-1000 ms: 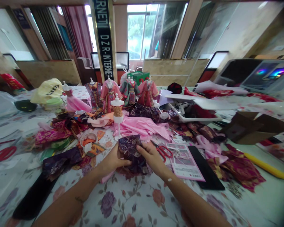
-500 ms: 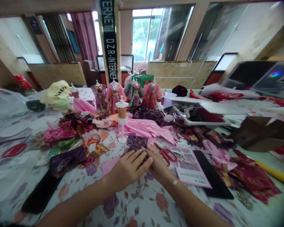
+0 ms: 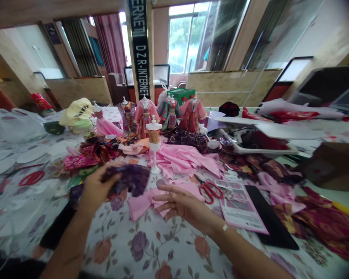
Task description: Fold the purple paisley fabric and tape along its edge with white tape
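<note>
My left hand grips a piece of dark purple patterned fabric, lifted over the left side of the work area and blurred by motion. My right hand has its fingers spread and holds nothing. It hovers over a folded strip of pink fabric on the floral tablecloth. Just beyond both hands stands a small white mannequin with a gold band of cloth round its torso. Red-handled scissors lie to the right of my right hand.
Several dressed doll mannequins line the back. Crumpled pink satin lies behind the small mannequin. A printed card rests on a black board at right, near maroon fabric. More red-handled scissors lie at left.
My hands have parted. The left has carried the dark purple fabric up and leftward, while the right has opened, uncovering the pink strip beneath. The camera view has shifted slightly.
</note>
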`<action>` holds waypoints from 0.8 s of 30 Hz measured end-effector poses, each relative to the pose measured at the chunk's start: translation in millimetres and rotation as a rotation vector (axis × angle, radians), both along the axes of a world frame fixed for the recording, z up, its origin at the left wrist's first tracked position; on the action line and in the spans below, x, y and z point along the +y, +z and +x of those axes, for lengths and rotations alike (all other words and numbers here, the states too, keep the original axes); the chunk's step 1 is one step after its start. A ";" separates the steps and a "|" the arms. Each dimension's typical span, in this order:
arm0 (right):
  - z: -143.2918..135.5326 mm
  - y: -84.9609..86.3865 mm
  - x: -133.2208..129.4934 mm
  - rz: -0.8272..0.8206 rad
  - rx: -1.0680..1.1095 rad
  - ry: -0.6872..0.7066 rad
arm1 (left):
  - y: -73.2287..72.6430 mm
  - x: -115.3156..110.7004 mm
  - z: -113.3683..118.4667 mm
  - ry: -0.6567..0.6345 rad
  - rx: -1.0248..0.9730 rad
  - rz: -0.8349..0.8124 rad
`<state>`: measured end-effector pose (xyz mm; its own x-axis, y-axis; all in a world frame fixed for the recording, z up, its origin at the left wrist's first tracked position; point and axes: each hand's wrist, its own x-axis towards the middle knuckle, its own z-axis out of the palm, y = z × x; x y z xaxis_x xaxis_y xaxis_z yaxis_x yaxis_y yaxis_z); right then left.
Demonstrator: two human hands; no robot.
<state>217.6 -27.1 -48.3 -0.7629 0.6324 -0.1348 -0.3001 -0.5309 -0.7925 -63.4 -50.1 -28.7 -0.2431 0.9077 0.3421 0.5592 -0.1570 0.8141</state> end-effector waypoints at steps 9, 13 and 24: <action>17.5 -23.9 11.9 -0.061 -0.244 -0.057 | -42.9 -19.4 -101.0 0.543 0.648 -0.385; 18.7 -28.0 13.1 -0.054 -0.242 -0.064 | -45.2 -16.0 -86.3 0.535 0.942 -0.252; 32.2 -37.4 15.3 -0.071 -0.268 -0.123 | 1.1 29.5 -93.2 0.146 0.819 -0.465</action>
<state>249.8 -11.8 -85.7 -0.6122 0.6995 -0.3687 -0.1505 -0.5608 -0.8141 -156.6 -20.6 -27.6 -0.2095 0.9754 0.0688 0.9719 0.2000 0.1239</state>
